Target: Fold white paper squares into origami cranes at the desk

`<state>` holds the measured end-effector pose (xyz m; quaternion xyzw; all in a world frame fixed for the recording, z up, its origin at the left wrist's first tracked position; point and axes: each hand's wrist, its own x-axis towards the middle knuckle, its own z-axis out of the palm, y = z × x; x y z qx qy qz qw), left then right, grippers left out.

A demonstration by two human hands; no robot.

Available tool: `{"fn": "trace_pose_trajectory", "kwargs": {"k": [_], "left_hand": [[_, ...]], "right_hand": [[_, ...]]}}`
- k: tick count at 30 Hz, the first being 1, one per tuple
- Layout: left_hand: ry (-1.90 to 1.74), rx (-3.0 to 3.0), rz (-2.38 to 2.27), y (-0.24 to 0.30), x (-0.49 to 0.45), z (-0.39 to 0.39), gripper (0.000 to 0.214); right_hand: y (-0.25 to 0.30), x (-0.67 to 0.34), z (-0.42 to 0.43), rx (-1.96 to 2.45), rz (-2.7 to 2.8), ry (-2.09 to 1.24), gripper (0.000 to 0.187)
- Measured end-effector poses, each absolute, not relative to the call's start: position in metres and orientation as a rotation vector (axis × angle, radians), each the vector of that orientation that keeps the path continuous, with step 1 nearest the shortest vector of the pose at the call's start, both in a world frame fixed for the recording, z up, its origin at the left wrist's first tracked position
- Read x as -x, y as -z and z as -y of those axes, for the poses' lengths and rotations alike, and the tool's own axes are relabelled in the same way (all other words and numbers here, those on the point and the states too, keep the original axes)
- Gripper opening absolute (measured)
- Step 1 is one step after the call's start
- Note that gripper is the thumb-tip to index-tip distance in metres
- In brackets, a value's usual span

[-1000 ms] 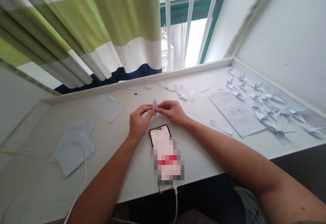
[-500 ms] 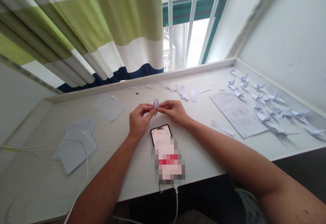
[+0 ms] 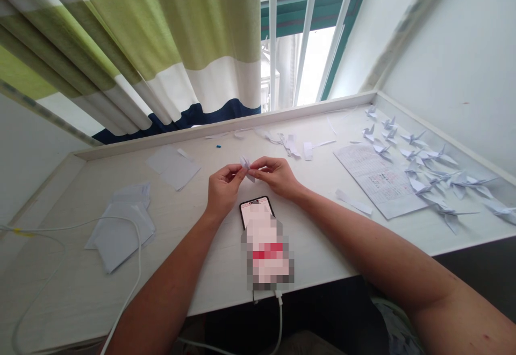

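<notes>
A small folded piece of white paper [image 3: 245, 164] is held above the pale desk [image 3: 193, 269], pinched from both sides. My left hand [image 3: 223, 191] grips its left side with thumb and fingers closed. My right hand [image 3: 274, 175] pinches its right side. Just below the hands a phone [image 3: 264, 242] lies on the desk with a white cable [image 3: 279, 312] plugged into its near end.
Several folded paper cranes [image 3: 431, 175] lie at the right by a printed sheet [image 3: 377, 180]. Square paper sheets [image 3: 119, 226] are stacked at the left, and another sheet [image 3: 175, 168] lies behind them. Paper scraps [image 3: 290, 145] sit near the window ledge. A white cable [image 3: 133, 258] crosses the left side.
The folded paper has tilted between my fingers as both hands work it. The view has shifted slightly; the hands stay in about the same place.
</notes>
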<state>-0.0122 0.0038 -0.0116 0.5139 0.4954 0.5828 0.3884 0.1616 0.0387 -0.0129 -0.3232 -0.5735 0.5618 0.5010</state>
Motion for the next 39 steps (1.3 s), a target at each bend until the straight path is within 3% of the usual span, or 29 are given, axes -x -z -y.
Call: {"fn": "trace_pose_trajectory", "kwargs": {"k": [6, 17, 23, 27, 31, 39], "left_hand": [[-1.575, -1.320, -1.212, 0.0099, 0.0106, -0.0046, 0.045], [-1.576, -1.359, -1.280, 0.0058, 0.0081, -0.0020, 0.035], [-1.544, -1.251, -1.215, 0.0066, 0.0075, -0.0029, 0.050], [-1.499, -1.207, -1.179, 0.0063, 0.0078, -0.0030, 0.045], [-1.462, -1.157, -1.171, 0.0071, 0.0090, -0.0042, 0.041], [-1.464, -1.216, -1.226, 0.0078, 0.0099, -0.0053, 0.048]], "right_hand": [[0.0134, -0.1608, -0.0382, 0.762, 1.334, -1.418, 0.033], [0.0108, -0.1594, -0.0362, 0.785, 1.382, -1.401, 0.042], [0.0119, -0.1589, -0.0366, 0.799, 1.365, -1.316, 0.045], [0.0123, -0.1596, -0.0373, 0.769, 1.340, -1.388, 0.050], [0.0105, -0.1600, -0.0367, 0.758, 1.344, -1.446, 0.044], [0.0089, -0.1597, -0.0356, 0.753, 1.339, -1.515, 0.047]]}}
